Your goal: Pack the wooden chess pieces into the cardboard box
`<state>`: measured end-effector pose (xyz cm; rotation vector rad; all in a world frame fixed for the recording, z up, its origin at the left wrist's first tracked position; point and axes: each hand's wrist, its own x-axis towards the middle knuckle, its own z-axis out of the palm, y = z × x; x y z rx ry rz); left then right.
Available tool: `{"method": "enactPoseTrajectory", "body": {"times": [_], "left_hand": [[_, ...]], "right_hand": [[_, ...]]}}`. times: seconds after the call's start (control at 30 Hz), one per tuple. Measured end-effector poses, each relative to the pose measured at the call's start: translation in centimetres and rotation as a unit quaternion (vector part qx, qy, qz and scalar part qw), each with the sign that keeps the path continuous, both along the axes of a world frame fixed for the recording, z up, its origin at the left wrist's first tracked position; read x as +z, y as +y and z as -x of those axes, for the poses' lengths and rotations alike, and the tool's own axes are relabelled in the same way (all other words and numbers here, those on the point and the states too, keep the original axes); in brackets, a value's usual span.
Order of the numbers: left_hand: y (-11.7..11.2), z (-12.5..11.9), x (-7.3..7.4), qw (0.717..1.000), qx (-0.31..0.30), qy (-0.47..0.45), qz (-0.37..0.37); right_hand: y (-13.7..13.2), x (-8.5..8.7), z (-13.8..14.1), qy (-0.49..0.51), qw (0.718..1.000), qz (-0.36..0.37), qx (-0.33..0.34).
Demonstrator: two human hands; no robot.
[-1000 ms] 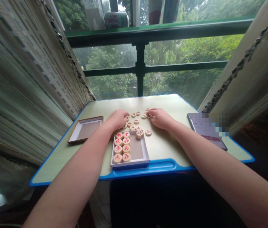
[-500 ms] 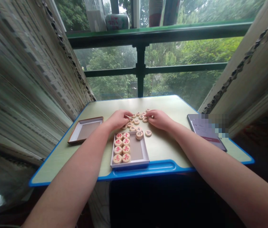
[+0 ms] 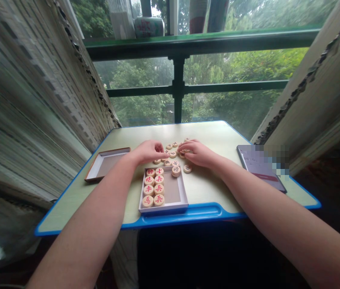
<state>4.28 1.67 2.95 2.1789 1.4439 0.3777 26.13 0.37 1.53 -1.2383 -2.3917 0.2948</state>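
Note:
Round wooden xiangqi pieces with dark characters lie loosely scattered in the middle of the table, one of them a xiangqi piece [image 3: 173, 154] between my hands. At their left side is my left hand [image 3: 150, 152], its fingers bent and its thumb stretched toward the pieces; no piece shows clearly in its grasp. My right hand [image 3: 199, 153] reaches over the pieces on the right, fingers extended and covering some of them. Nearer to me sits a shallow box [image 3: 185, 196]. Red-lettered pieces [image 3: 158, 189] stand in two columns in its left half, and a dark-lettered stack [image 3: 176, 171] occupies its far right corner.
A box lid [image 3: 87, 176] lies open side up at the left, beside my forearm. To the right rests a phone [image 3: 262, 170]. The table [image 3: 218, 188] has a blue edge and stands against a railed window, with curtains [image 3: 37, 80] on both sides.
My left hand's fingers have curled in, and its thumb now points along the pieces. My right hand has shifted slightly left over the pieces, with its fingers more stretched out.

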Motion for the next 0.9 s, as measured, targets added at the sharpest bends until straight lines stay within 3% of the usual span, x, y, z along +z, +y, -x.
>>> {"method": "enactPoseTrajectory", "body": {"times": [0.1,0.37,0.6,0.77,0.9], "left_hand": [[0.0,-0.1,-0.2,1.0,-0.003,0.006,0.014],[-0.1,-0.5,-0.2,0.998,0.001,0.012,-0.062],[-0.4,-0.7,0.5,0.993,-0.07,0.05,-0.079],[-0.2,-0.6,0.1,0.989,-0.055,0.06,-0.124],[-0.6,-1.1,0.2,0.987,-0.088,0.04,-0.13]], "right_hand": [[0.1,-0.1,0.0,-0.015,1.0,0.004,-0.014],[-0.5,0.4,-0.2,-0.035,0.999,-0.009,-0.022],[-1.5,2.5,-1.0,-0.071,0.993,0.093,0.034],[-1.2,1.7,-0.3,-0.055,0.998,0.028,0.002],[-0.3,1.0,-0.7,-0.021,0.999,-0.027,-0.04]]}}
